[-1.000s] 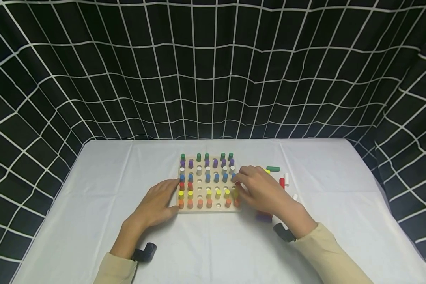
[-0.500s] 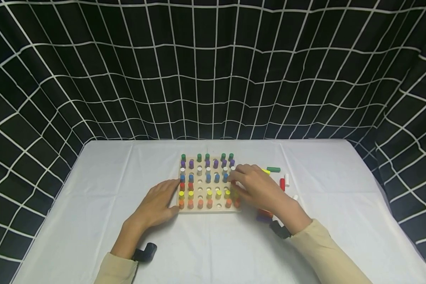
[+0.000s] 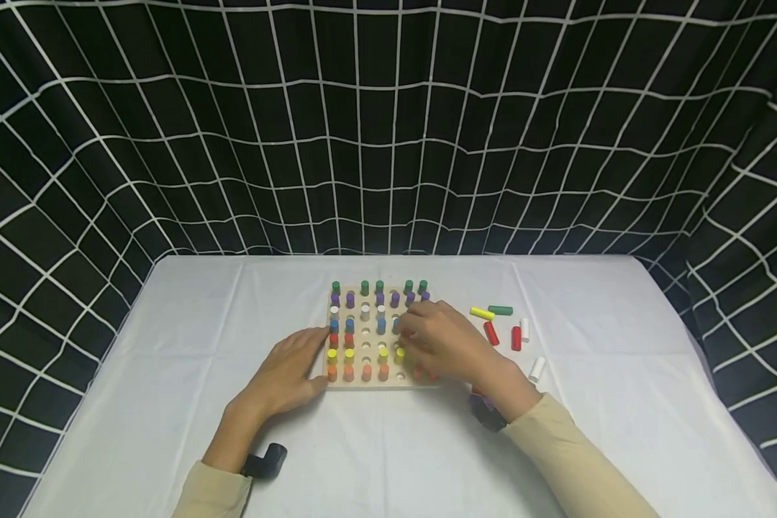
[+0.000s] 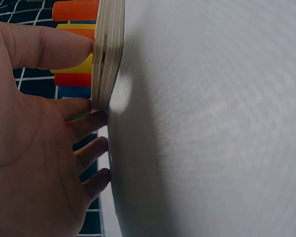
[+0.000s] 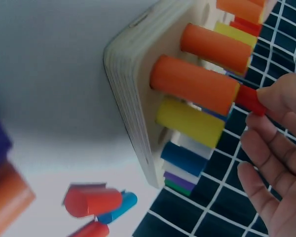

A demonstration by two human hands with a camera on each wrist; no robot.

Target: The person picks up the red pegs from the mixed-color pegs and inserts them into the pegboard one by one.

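Note:
A wooden pegboard [image 3: 375,387] carries rows of upright coloured pegs, with some bare holes between them. My left hand [image 3: 288,374] rests at the board's left side, thumb and fingers extended; in the left wrist view the thumb [image 4: 54,48] touches the board's edge. My right hand [image 3: 450,342] is over the right part of the board, hiding several pegs there. Between its thumb and index finger it pinches a red peg [image 5: 250,100]. In the right wrist view that peg shows behind an orange peg [image 5: 195,84] standing in the corner hole, beside a yellow peg [image 5: 190,122].
Loose pegs lie on the white cloth right of the board: a yellow peg [image 3: 482,314], a green peg [image 3: 501,311], red pegs [image 3: 516,338] and white pegs [image 3: 537,369]. More lie under the right wrist. A black gridded curtain [image 3: 388,144] stands behind the table.
My right hand has moved left across the board with the red peg, from its right edge further inward. Loose yellow and red pegs beside the board have come into view. The left hand stays put.

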